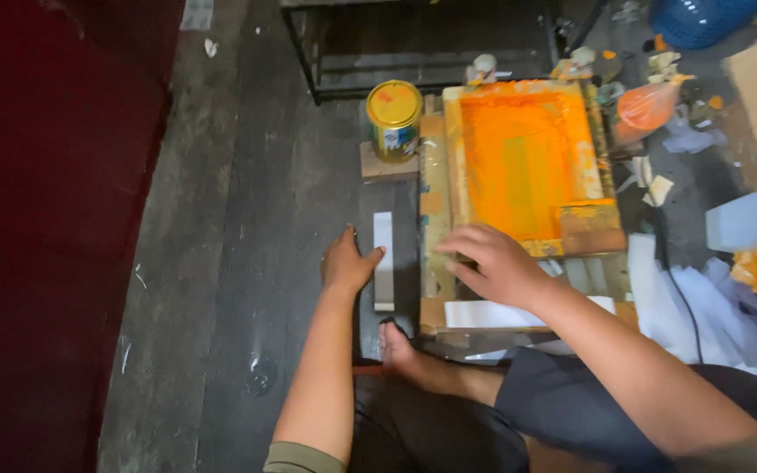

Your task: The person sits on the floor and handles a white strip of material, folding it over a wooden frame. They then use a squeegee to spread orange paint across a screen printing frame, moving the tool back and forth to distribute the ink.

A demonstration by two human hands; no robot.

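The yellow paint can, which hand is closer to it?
Left. The left hand lies flat on the floor just below the yellow paint can; the right hand rests further off, on the orange screen frame.

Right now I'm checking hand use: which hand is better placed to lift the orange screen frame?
Probably the right hand: it already rests on the near edge of the orange screen frame. The left hand lies on the floor beside a white strip, off the frame.

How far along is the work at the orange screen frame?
Done: the screen frame is already flooded with orange ink and lies flat on its board. In hand: the right hand presses its near edge; the left hand touches a white strip on the floor. Left: the yellow-lidded can stands closed; white sheets wait alongside.
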